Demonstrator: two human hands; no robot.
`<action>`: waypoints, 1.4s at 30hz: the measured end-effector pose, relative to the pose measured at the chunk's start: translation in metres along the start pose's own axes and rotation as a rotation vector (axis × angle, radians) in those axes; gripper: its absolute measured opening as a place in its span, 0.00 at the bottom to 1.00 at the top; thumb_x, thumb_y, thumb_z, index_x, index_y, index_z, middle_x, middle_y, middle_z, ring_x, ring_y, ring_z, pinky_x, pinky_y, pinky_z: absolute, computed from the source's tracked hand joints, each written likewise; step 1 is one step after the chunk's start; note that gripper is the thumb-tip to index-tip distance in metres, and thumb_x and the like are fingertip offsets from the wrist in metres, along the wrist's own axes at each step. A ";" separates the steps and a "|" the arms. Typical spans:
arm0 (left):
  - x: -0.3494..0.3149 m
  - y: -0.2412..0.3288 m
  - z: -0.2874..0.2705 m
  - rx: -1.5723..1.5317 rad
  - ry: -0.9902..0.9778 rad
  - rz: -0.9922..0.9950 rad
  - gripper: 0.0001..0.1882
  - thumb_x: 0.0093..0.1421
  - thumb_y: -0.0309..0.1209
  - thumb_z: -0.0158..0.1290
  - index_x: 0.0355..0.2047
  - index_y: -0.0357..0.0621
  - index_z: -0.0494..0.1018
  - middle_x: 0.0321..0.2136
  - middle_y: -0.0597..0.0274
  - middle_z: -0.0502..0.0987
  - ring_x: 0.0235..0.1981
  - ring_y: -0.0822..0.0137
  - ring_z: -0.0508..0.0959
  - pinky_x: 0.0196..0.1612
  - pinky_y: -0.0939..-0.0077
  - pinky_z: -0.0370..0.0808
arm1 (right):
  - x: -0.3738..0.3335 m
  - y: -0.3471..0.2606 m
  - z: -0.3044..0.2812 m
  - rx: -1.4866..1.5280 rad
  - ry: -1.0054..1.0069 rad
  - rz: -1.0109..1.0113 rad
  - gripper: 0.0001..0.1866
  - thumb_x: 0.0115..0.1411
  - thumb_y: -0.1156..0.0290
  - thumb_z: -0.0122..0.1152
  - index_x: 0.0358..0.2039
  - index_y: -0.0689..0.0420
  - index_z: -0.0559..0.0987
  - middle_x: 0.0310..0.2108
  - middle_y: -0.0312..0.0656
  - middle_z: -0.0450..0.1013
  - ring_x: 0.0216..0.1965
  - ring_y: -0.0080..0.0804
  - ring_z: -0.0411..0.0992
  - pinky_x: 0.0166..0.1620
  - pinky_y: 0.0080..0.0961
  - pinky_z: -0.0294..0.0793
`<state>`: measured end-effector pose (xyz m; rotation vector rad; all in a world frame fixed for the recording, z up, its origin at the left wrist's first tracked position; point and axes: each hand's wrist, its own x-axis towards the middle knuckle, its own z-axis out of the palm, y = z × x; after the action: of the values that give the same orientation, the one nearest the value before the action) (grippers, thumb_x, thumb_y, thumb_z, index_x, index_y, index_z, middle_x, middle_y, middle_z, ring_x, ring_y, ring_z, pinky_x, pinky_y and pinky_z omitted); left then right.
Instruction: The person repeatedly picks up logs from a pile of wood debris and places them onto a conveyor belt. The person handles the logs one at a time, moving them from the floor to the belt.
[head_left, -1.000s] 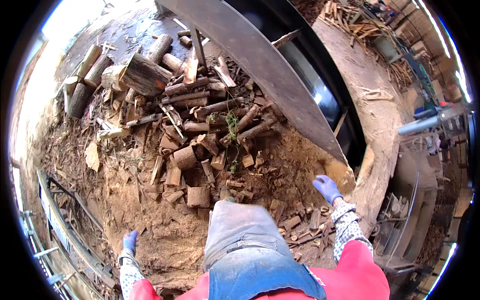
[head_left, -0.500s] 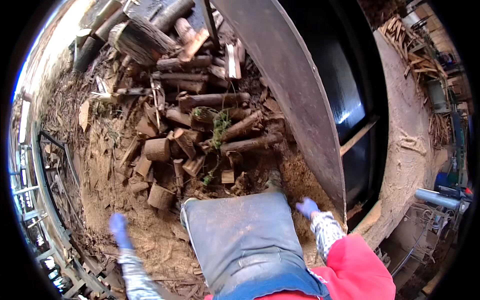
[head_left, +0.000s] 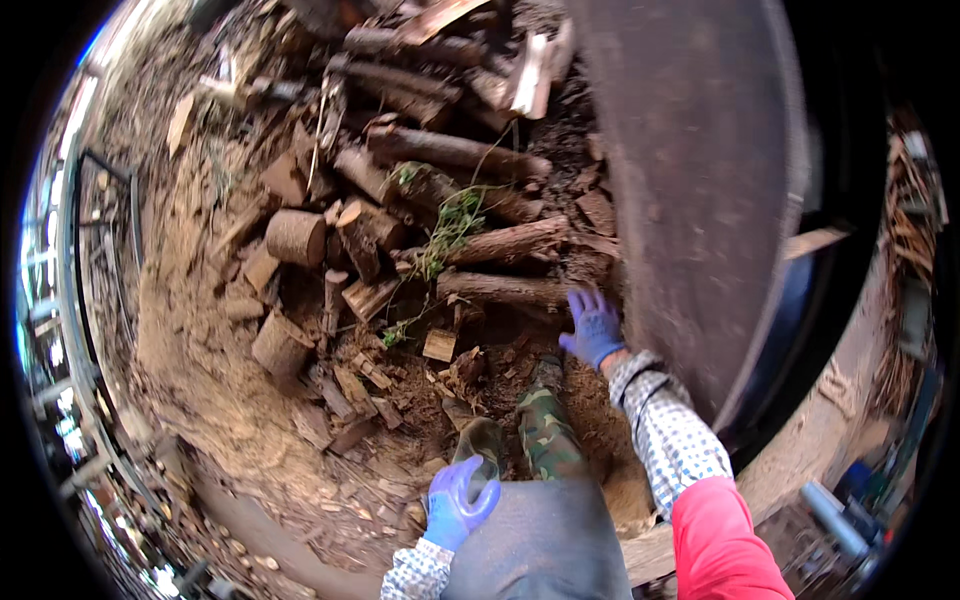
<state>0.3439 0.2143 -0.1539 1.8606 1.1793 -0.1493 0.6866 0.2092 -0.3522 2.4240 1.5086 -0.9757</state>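
Note:
My right hand [head_left: 594,330], in a purple-blue glove, reaches forward with its fingers spread. Its fingertips are at the right end of a brown log [head_left: 505,289] at the near side of the woodpile; whether they touch it I cannot tell. My left hand [head_left: 460,503], gloved alike, hovers over my grey apron [head_left: 530,525], fingers apart and curved, holding nothing. Beyond the nearest log lie another log [head_left: 500,243] and a green leafy sprig [head_left: 455,235]. Short round blocks [head_left: 296,237] and split pieces lie to the left.
A large dark metal panel [head_left: 690,190] stands close on the right of my right arm. Sawdust and wood chips [head_left: 190,330] cover the ground on the left. A metal frame [head_left: 85,300] runs along the far left, and a grey cylinder [head_left: 835,520] lies at the lower right.
My right hand has moved forward to the end of the nearest log. My left hand has come inward over the apron. The view has shifted, and my camouflage trouser legs now show.

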 end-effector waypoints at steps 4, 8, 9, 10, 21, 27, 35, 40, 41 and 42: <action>-0.009 -0.048 0.049 0.069 0.018 -0.109 0.26 0.52 0.41 0.64 0.47 0.38 0.76 0.40 0.47 0.81 0.44 0.46 0.79 0.51 0.54 0.73 | 0.138 -0.003 -0.007 -0.403 0.023 -0.165 0.59 0.53 0.48 0.70 0.75 0.48 0.43 0.74 0.46 0.46 0.74 0.55 0.43 0.72 0.57 0.45; 0.002 -0.041 0.039 0.021 0.122 -0.170 0.24 0.51 0.42 0.64 0.45 0.41 0.77 0.40 0.51 0.81 0.43 0.50 0.80 0.53 0.53 0.71 | 0.233 -0.013 0.003 -0.460 0.136 -0.331 0.56 0.52 0.56 0.73 0.73 0.49 0.47 0.65 0.51 0.62 0.66 0.51 0.62 0.66 0.51 0.60; 0.004 -0.038 0.035 -0.054 0.155 -0.211 0.24 0.51 0.42 0.64 0.45 0.42 0.77 0.40 0.52 0.82 0.44 0.51 0.80 0.53 0.54 0.70 | 0.243 -0.019 0.011 -0.485 0.036 -0.244 0.53 0.52 0.57 0.73 0.72 0.51 0.50 0.58 0.52 0.68 0.58 0.48 0.69 0.60 0.49 0.66; 0.007 -0.041 0.034 0.006 0.174 -0.177 0.21 0.57 0.42 0.60 0.46 0.43 0.76 0.43 0.55 0.81 0.42 0.56 0.80 0.48 0.59 0.73 | 0.250 -0.025 0.017 -0.515 -0.053 -0.150 0.50 0.53 0.58 0.72 0.70 0.54 0.54 0.50 0.52 0.74 0.50 0.46 0.75 0.54 0.46 0.73; -0.052 -0.078 0.065 -1.130 0.125 -0.603 0.39 0.58 0.55 0.61 0.60 0.42 0.67 0.55 0.48 0.75 0.55 0.53 0.76 0.61 0.52 0.69 | 0.036 -0.117 -0.047 0.663 -1.128 -0.300 0.17 0.66 0.62 0.60 0.52 0.55 0.81 0.49 0.42 0.80 0.50 0.33 0.78 0.56 0.30 0.74; -0.028 -0.064 0.034 -1.789 0.017 -0.240 0.45 0.58 0.53 0.62 0.66 0.40 0.57 0.57 0.51 0.71 0.57 0.50 0.73 0.57 0.51 0.76 | -0.095 -0.226 -0.030 0.466 -1.060 -0.144 0.38 0.56 0.43 0.68 0.48 0.71 0.79 0.43 0.49 0.80 0.44 0.34 0.79 0.51 0.31 0.78; -0.028 -0.210 0.082 -2.140 0.276 -0.807 0.34 0.59 0.42 0.63 0.59 0.41 0.63 0.50 0.47 0.74 0.50 0.52 0.77 0.48 0.52 0.81 | 0.033 -0.070 0.056 -0.085 -0.394 -0.077 0.53 0.50 0.38 0.69 0.66 0.62 0.63 0.65 0.57 0.64 0.66 0.50 0.63 0.65 0.40 0.64; -0.021 -0.243 0.077 -0.788 0.188 -0.711 0.49 0.52 0.42 0.69 0.68 0.36 0.55 0.55 0.48 0.73 0.52 0.56 0.77 0.52 0.66 0.77 | 0.127 0.026 0.088 -0.537 -0.308 -0.024 0.65 0.45 0.46 0.77 0.74 0.50 0.45 0.72 0.41 0.51 0.72 0.52 0.48 0.69 0.54 0.52; -0.023 -0.258 0.072 -0.590 0.117 -0.714 0.49 0.52 0.41 0.69 0.67 0.35 0.56 0.54 0.48 0.74 0.52 0.57 0.77 0.51 0.67 0.77 | 0.143 0.037 0.094 -0.533 -0.331 -0.059 0.65 0.43 0.51 0.79 0.74 0.48 0.46 0.71 0.42 0.53 0.71 0.53 0.49 0.69 0.54 0.53; -0.025 -0.275 0.072 -0.399 0.045 -0.701 0.49 0.52 0.40 0.69 0.67 0.35 0.56 0.53 0.48 0.74 0.51 0.57 0.78 0.51 0.67 0.77 | 0.156 0.046 0.103 -0.502 -0.288 -0.172 0.64 0.43 0.54 0.79 0.74 0.48 0.46 0.70 0.44 0.55 0.70 0.51 0.53 0.69 0.54 0.54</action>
<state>0.1428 0.1837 -0.3536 1.0584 1.7119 -0.2387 0.7244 0.2613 -0.5340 1.7567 1.6329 -0.8056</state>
